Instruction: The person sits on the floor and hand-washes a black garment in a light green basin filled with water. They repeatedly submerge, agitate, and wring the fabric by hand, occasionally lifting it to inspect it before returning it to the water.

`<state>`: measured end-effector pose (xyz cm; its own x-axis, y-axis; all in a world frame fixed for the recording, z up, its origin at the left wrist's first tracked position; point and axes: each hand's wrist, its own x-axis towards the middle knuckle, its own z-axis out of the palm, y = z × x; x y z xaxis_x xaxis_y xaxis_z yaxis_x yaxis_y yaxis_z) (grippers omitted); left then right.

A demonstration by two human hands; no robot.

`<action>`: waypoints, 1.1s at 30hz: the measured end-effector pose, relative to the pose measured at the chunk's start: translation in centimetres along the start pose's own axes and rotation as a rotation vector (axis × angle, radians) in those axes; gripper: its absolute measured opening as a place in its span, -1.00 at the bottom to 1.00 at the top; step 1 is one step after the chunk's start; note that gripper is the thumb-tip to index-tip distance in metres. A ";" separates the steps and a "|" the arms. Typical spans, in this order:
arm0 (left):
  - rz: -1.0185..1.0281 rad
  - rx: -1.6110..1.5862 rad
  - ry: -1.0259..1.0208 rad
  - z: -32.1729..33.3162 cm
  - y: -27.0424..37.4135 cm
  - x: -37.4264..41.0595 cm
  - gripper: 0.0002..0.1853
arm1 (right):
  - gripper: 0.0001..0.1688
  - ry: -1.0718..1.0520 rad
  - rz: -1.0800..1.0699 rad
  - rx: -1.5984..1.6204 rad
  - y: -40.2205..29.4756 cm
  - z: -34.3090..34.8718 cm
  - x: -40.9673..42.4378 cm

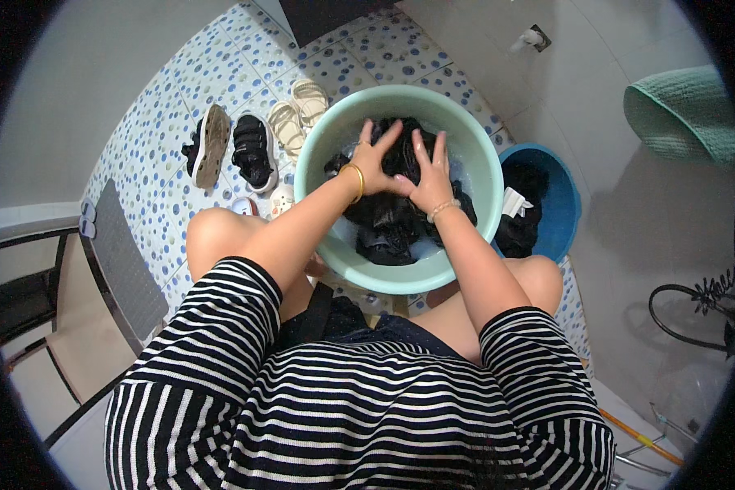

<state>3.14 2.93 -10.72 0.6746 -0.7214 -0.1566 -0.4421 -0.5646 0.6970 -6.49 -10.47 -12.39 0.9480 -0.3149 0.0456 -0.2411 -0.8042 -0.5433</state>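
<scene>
A pale green plastic basin (493,184) stands on the floor between my knees. Dark wet clothing (386,223) lies in it, in water with some suds. My left hand (373,162), with a gold bangle at the wrist, is spread over the cloth. Beside it my right hand (430,174), wearing a beaded bracelet, is spread too. The two thumbs meet near the middle of the basin. Both palms face down over the clothing, and no fold of cloth shows between the fingers. The fabric under the palms is hidden.
Right of the basin, a blue tub (560,208) holds dark cloth and a white piece. Black shoes (254,150) and beige sandals (289,128) stand left on the tiled floor. A grey mat (125,257) lies farther left. On the right wall are a tap (531,38) and a green towel (680,113).
</scene>
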 end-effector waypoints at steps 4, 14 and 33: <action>-0.072 0.123 -0.192 1.0 -1.3 -0.4 0.25 | -0.22 -0.239 0.024 -0.283 -0.1 -0.6 -0.5; -0.504 -0.604 0.304 1.0 -2.1 3.4 -0.16 | -0.51 0.189 0.587 0.351 2.5 0.3 4.1; -0.541 -1.239 0.128 3.2 -1.7 1.9 -0.43 | -0.73 0.329 0.054 0.235 -10.5 -3.1 -1.1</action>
<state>3.25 1.27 -14.46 0.6728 -0.4458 -0.5904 0.6649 0.0144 0.7468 -5.60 -3.22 -4.16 0.8093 -0.5283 0.2566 -0.1983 -0.6571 -0.7273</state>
